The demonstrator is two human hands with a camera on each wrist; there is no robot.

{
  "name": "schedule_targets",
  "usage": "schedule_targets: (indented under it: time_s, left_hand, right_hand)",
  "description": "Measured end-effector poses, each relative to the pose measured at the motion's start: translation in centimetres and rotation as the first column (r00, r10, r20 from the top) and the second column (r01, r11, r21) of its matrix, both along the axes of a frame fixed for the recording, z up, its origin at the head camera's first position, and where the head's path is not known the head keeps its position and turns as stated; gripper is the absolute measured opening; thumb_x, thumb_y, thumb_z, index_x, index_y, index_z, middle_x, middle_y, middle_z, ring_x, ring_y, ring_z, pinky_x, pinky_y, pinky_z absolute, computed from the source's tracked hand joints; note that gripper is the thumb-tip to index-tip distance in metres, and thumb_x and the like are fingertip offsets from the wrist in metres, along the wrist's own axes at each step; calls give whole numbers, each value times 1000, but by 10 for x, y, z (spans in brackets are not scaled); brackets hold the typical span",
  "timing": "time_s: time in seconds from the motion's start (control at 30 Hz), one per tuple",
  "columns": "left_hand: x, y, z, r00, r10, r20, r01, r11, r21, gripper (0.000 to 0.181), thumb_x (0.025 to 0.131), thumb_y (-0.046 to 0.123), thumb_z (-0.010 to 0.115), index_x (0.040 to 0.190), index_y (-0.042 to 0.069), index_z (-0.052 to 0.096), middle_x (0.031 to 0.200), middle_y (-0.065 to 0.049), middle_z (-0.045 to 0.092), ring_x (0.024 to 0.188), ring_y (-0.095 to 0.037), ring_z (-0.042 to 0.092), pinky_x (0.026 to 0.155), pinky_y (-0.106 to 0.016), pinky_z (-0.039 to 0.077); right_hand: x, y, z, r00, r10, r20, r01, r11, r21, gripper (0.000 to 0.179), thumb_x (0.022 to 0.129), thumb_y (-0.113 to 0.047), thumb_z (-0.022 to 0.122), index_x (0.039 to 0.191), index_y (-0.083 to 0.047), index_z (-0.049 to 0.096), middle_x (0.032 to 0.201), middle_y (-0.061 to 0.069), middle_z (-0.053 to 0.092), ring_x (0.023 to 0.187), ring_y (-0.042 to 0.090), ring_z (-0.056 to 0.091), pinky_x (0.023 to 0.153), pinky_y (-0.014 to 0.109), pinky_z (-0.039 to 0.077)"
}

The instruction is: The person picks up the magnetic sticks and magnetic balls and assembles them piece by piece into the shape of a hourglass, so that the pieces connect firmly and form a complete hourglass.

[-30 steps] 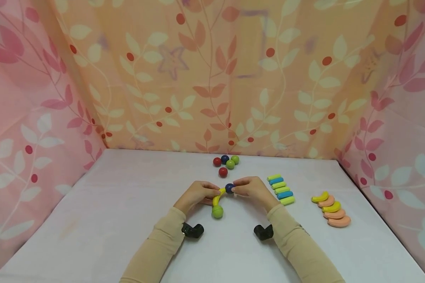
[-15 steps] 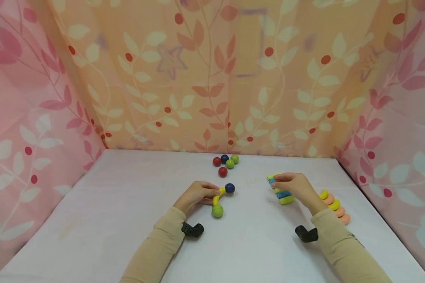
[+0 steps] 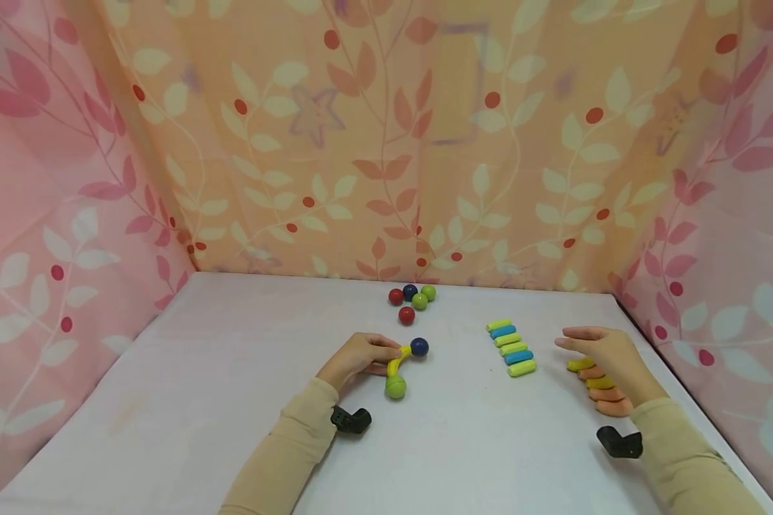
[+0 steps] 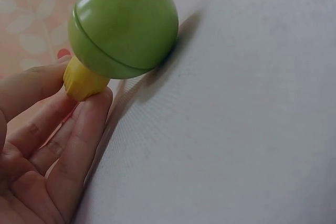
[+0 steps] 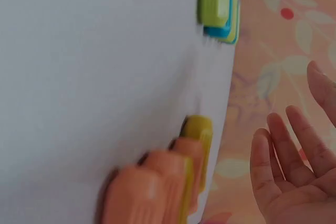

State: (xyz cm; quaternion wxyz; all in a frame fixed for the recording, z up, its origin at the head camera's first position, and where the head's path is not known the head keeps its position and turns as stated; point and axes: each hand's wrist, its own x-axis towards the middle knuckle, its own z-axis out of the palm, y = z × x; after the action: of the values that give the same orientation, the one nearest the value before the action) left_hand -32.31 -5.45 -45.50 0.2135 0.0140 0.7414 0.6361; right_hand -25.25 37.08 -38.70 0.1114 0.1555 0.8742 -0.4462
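My left hand (image 3: 361, 355) pinches a curved yellow piece (image 3: 394, 366) between thumb and fingers. A green ball (image 3: 396, 387) is joined to its near end and a dark blue ball (image 3: 419, 347) to its far end. In the left wrist view the green ball (image 4: 126, 24) looms large above the fingertips. My right hand (image 3: 608, 357) hovers over the row of curved pieces at the right, its fingers apart and holding nothing. Yellow curved pieces (image 3: 580, 365) and orange curved pieces (image 3: 613, 408) alternate there, partly hidden by the hand. The right wrist view shows the open fingers (image 5: 283, 150) beside them.
Several straight green and blue sticks (image 3: 512, 350) lie in a slanted row between the hands. Loose red, blue and green balls (image 3: 406, 315) sit near the back edge of the white table (image 3: 232, 315). Patterned cloth walls (image 3: 386, 143) stand around it.
My right hand has let go of the blue ball, passed over the straight sticks and moved right to the curved pieces. My left hand stays in place with the yellow curved piece.
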Motion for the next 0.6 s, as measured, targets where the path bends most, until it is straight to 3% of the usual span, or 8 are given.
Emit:
schedule_targets:
  time_s: [0.1,0.2,0.3,0.37,0.5,0.6]
  left_hand:
    - [0,-1,-1,1000,-3,-5,3,1000,6,27,88,15,75,111,1,72,108,-12,68,86,-16,65,75,-29,62]
    - [0,-1,-1,1000,-5,-8,5,1000,13,28,88,16,76,112,1,72,109,-12,68,87,-16,65,76,-29,61]
    - [0,0,-2,1000,-2,-12,2,1000,13,28,88,16,76,112,2,72,109,-12,68,87,-16,65,75,-29,61]
    - [1,0,-3,1000,-2,-17,2,1000,13,29,87,16,77,112,2,72,109,-12,68,87,-16,65,75,-29,61]
    - [1,0,-2,1000,-3,-15,3,1000,13,29,87,16,77,112,2,72,109,-12,68,87,-16,65,75,-28,61]
    - [0,-1,-1,1000,-2,-12,2,1000,11,28,88,16,76,111,2,72,109,-12,68,87,-16,65,75,-28,61]
  right_hand:
    - [0,13,-4,1000,-4,-7,5,999,32,96,78,-76,63,151,-17,42,118,18,61,97,32,61,76,44,54]
    - [-1,29,-6,998,52,-40,-49,997,65,94,83,-73,59,151,-9,40,138,25,54,125,43,47,96,63,41]
    - [-1,47,-11,993,96,-62,-92,993,69,91,87,-68,58,150,-5,39,153,27,39,140,51,23,102,76,24]
    - [-2,58,-15,991,112,-70,-107,992,71,87,90,-63,59,148,-2,41,151,27,42,140,52,22,103,76,23]
    - [-2,72,-23,985,152,-76,-145,986,82,76,97,-53,56,144,5,43,139,24,57,133,49,34,104,68,32]
    - [-5,75,-25,981,181,-67,-176,981,76,74,98,-49,56,144,7,42,139,24,57,130,46,40,104,64,36]
